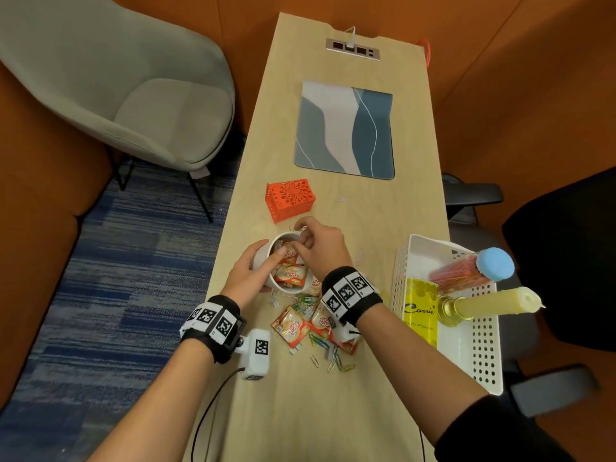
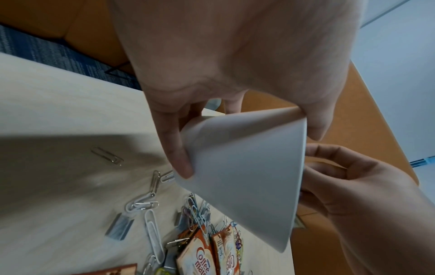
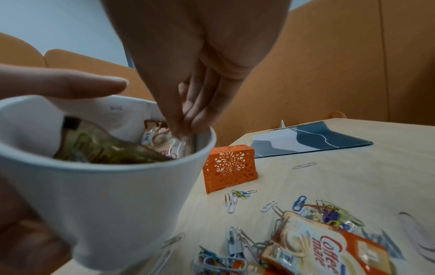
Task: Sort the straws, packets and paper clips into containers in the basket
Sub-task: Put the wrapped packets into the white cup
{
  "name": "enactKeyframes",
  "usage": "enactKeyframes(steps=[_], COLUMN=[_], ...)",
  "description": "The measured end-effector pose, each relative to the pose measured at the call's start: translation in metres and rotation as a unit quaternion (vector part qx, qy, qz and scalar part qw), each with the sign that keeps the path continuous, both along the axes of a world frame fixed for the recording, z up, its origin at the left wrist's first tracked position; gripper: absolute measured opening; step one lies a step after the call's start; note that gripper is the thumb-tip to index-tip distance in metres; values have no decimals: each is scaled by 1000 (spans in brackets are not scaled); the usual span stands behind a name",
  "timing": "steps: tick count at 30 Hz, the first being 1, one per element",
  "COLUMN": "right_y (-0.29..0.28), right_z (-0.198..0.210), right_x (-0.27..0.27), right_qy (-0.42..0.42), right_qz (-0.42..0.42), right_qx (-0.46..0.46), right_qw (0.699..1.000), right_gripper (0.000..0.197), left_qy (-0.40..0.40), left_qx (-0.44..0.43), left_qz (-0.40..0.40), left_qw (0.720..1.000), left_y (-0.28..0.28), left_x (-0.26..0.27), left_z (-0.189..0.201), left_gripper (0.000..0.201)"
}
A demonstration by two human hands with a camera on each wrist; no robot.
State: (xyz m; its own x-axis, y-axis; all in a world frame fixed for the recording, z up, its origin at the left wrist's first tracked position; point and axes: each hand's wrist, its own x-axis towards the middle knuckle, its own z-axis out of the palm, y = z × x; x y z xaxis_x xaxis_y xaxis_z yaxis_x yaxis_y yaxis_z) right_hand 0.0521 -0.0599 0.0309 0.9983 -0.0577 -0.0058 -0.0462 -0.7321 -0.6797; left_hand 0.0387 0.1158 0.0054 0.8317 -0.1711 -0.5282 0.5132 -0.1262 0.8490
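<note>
Left hand (image 1: 248, 273) grips white cup (image 3: 113, 195); right hand (image 1: 320, 243) pinches packet (image 3: 164, 141) inside it.

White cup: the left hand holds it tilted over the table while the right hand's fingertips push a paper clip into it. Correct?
Not quite. The left hand holds the white cup tilted, but the right hand is pushing a creamer packet in, not a paper clip, as the right wrist view shows.

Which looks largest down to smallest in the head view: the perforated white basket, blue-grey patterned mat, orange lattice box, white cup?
1. Blue-grey patterned mat and perforated white basket: too alike to rank, and the basket lies nearer the camera.
2. White cup, partly hidden by hands.
3. Orange lattice box.
</note>
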Motion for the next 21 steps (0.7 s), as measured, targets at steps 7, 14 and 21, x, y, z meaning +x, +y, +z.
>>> enactKeyframes(steps=[7, 14, 21], right_y=[-31, -8, -51], right_z=[21, -16, -34], right_x=[16, 5, 15], right_qy=[41, 161, 94], right_qz=[-70, 32, -158], right_qx=[257, 41, 58], right_qw=[963, 986, 981], right_gripper=[20, 11, 9], left_qy=[4, -17, -23], left_qx=[1, -13, 18], left_qz=[25, 29, 43], left_qw=[1000, 999, 999], left_y=[5, 0, 10], left_x=[14, 19, 23], left_z=[-13, -21, -29], left_gripper=[84, 90, 88])
